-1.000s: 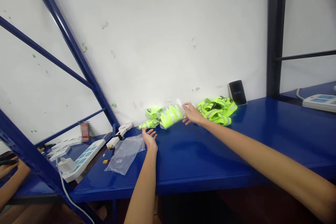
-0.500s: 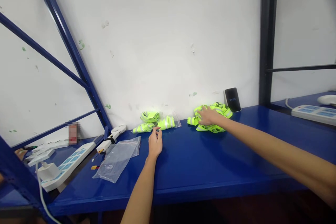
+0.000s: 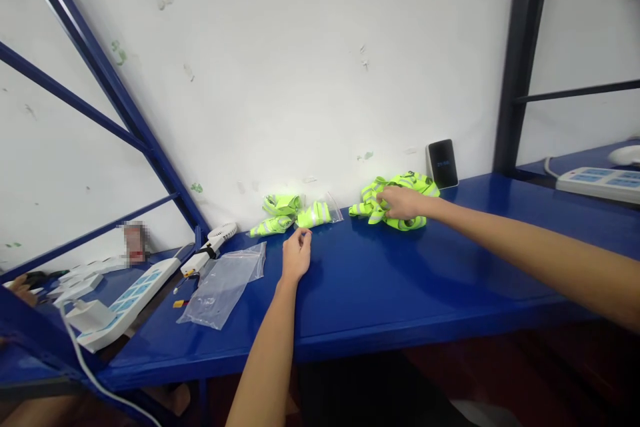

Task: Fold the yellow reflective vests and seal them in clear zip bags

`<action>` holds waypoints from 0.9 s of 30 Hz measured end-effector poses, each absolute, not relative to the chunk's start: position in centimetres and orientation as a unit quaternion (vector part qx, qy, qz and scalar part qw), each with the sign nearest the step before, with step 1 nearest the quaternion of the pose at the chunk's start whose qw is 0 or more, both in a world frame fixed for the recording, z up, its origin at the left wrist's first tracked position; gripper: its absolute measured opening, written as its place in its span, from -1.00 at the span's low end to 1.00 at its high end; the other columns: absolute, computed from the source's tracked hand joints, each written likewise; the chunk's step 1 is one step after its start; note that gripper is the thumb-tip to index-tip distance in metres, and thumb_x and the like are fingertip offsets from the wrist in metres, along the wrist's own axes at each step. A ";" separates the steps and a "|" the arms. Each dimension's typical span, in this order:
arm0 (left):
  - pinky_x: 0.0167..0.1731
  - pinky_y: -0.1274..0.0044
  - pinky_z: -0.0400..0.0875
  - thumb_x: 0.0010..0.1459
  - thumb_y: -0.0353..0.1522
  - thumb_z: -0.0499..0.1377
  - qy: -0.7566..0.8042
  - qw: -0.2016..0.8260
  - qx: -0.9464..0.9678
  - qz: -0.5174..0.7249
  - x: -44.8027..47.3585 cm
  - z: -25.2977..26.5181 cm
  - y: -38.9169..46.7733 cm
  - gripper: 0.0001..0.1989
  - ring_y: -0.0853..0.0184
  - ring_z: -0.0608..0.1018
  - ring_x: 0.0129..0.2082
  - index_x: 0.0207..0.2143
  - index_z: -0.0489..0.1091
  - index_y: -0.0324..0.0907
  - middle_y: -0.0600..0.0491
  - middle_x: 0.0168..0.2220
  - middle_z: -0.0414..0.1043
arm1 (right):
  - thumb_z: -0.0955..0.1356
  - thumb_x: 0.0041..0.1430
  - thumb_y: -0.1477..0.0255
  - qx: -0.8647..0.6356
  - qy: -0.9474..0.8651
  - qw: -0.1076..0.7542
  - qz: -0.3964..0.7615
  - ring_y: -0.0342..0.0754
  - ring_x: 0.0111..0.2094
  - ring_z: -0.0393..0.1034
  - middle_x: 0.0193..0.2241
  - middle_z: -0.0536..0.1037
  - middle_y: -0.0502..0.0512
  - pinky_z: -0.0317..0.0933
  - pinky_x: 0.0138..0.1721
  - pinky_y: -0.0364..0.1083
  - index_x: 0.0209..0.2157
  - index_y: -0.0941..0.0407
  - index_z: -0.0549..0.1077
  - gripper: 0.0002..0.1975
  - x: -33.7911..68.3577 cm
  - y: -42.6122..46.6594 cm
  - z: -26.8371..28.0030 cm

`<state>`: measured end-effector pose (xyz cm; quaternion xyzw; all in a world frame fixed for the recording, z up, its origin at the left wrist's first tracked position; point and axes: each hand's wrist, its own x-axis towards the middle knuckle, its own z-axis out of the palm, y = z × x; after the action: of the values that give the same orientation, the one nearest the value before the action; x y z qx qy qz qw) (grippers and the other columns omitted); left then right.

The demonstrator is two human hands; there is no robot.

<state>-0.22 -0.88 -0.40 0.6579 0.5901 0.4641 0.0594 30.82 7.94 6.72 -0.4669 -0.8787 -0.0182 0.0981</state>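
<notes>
Clear bag [image 3: 337, 209] holds neon band [image 3: 314, 215]; second bag [image 3: 221, 288] lies flat.

We record blue tabletop [image 3: 380, 287], surface glossy. At left we find clear zip bag [image 3: 223, 290] lying flat, white fan [image 3: 221, 233] and yellow connector [image 3: 179, 304] near it. Towards wall [image 3: 280, 80] we count three neon-yellow bundles [image 3: 314, 215] grouped together; further right, loose neon-yellow strap pile [image 3: 407, 223], dark-screened device [image 3: 443, 164] upright beside it.

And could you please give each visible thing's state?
Loose straps: heaped, unbagged
Right hand: on these straps, grip unclear
Left hand: fingers curled, grip unclear
Right bundle: rolled, bagged
Clear bag: flat, apparently empty
Screen device: standing, digits lit
Fan: lying, spin unclear
Left power strip: plug inserted
</notes>
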 end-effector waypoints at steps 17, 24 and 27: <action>-0.30 0.53 0.30 0.12 -0.17 0.16 0.533 0.070 0.761 0.363 3.1 1.0 -3.3 -0.51 0.36 0.44 -0.40 0.09 0.24 -0.11 0.09 -0.37 0.40 | 0.27 0.24 0.19 -0.448 -0.789 0.414 -0.075 0.17 -0.02 0.31 -0.16 0.44 0.30 0.18 -0.03 0.08 -0.46 0.26 0.48 -0.58 26.9 5.6 15.1; -0.21 0.43 0.38 -0.14 -0.01 0.34 0.524 0.128 0.759 0.364 4.5 0.8 -3.4 -0.10 0.26 0.50 -0.30 0.19 0.13 -0.16 -0.06 -0.20 0.47 | 0.19 0.32 0.16 -0.297 -0.823 0.445 0.190 -0.03 -0.41 0.41 -0.58 0.40 0.10 0.28 -0.32 -0.03 -0.51 0.17 0.38 -0.55 21.9 -0.3 17.9; -0.06 0.34 0.36 -0.11 0.01 0.31 0.541 0.182 0.714 0.405 4.1 0.5 -2.9 -0.23 0.12 0.51 -0.11 0.09 0.28 -0.22 -0.16 -0.09 0.47 | 0.22 0.28 0.11 -0.176 -0.858 0.378 0.301 -0.12 -0.49 0.37 -0.55 0.44 0.07 0.24 -0.43 -0.12 -0.43 0.15 0.41 -0.59 20.7 -2.6 17.3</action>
<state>4.13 -2.85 0.50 0.7137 0.5413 0.4054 0.1824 20.66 -2.56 17.25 -0.1761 -0.8576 0.3011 0.3779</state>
